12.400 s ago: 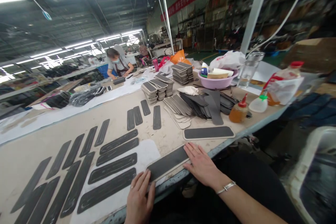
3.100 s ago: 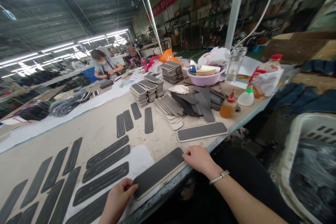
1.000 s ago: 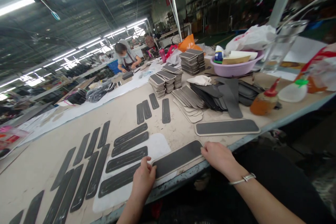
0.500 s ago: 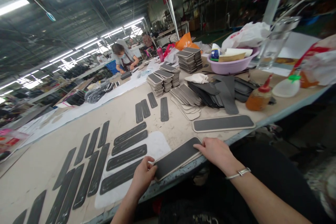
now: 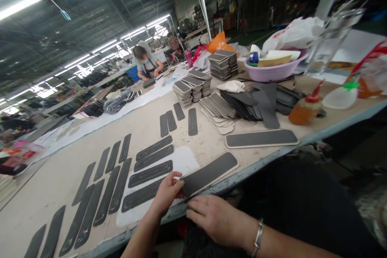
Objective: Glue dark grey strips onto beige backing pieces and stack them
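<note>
A long dark grey panel with rounded corners and a pale border (image 5: 211,172) lies at the front edge of the table. My left hand (image 5: 167,189) pinches its left end between thumb and fingers. Just below the panel's near edge is my right hand (image 5: 222,219), apart from it, the fingers loosely stretched to the left and nothing visible in them. To the left, several dark strips with a glossy coating (image 5: 150,173) lie in rows, some on a white sheet (image 5: 185,159). Another pale-bordered panel (image 5: 261,138) rests beyond, to the right.
Stacks of smaller bordered pieces (image 5: 223,64) and a fanned pile (image 5: 219,109) stand farther back. At right are a red-capped bottle of amber liquid (image 5: 305,109), a green-capped bottle (image 5: 341,97) and a lilac basin (image 5: 273,72). Another person (image 5: 148,64) works at the far end.
My right hand has let go of the panel's right end and moved left and down, past the table edge. My left hand stays at the left end. The view has shifted slightly.
</note>
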Motion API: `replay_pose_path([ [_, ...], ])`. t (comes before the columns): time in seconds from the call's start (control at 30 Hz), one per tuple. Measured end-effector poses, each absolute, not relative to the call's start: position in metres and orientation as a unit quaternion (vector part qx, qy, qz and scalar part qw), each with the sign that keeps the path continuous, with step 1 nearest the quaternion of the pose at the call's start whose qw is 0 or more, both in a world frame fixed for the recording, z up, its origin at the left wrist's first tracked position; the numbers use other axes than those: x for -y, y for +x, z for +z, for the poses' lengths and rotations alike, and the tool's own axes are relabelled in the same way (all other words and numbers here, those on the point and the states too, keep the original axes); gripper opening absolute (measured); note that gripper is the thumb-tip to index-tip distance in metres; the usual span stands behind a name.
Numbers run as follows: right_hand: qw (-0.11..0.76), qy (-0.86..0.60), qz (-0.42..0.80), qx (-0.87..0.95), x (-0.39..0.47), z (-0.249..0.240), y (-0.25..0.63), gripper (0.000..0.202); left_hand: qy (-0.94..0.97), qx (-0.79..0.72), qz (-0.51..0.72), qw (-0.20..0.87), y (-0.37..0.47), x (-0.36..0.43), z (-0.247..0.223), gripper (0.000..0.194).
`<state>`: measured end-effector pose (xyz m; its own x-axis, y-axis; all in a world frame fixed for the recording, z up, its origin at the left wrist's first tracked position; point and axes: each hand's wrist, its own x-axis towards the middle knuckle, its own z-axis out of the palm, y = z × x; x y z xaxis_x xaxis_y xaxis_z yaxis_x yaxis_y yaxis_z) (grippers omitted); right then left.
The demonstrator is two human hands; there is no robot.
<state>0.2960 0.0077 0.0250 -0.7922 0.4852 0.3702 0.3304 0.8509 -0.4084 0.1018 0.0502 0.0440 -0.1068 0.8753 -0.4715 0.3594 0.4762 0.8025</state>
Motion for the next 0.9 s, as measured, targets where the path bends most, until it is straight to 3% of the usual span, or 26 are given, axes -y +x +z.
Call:
replay_pose_path([
  [0.13, 0.256, -0.243, 0.112, 0.929, 0.0, 0.005, 0.275, 0.038, 0.435, -0.695, 0.246, 0.517, 0.105, -0.052, 0.041, 0.026],
  [0.3, 0.238, -0.28, 0.075, 0.927, 0.004, -0.013, 0.265, 0.043, 0.446, -0.689, 0.25, 0.514, 0.105, -0.055, 0.04, 0.027],
  [0.53, 0.202, -0.291, 0.057, 0.934, 0.008, -0.027, 0.254, 0.045, 0.489, -0.63, 0.292, 0.529, 0.126, -0.071, 0.081, 0.026],
  [0.73, 0.204, -0.271, 0.123, 0.933, -0.002, -0.019, 0.266, 0.054, 0.537, -0.541, 0.33, 0.556, 0.157, -0.086, 0.116, 0.028],
  [0.9, 0.219, -0.271, 0.209, 0.914, -0.008, 0.001, 0.287, 0.049, 0.553, -0.562, 0.313, 0.529, 0.147, -0.085, 0.106, 0.029],
])
